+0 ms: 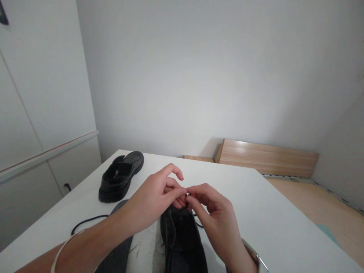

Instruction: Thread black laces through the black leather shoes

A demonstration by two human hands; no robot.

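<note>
A black lace-up shoe (182,242) lies on the white table (278,227) right in front of me, toe pointing away. My left hand (156,197) and my right hand (213,212) meet above its front, fingertips pinching a thin black shoelace (187,204) between them. A loose black lace (88,220) curls on the table under my left forearm. A dark grey insole (118,250) lies flat beside the shoe, partly hidden by my arm. I wear a bangle on the left wrist and a watch on the right.
A second black shoe (121,176) rests at the table's far left, its opening facing me. Beyond the table, a light wooden board (267,157) leans against the white wall. White cabinet panels (42,113) stand on the left.
</note>
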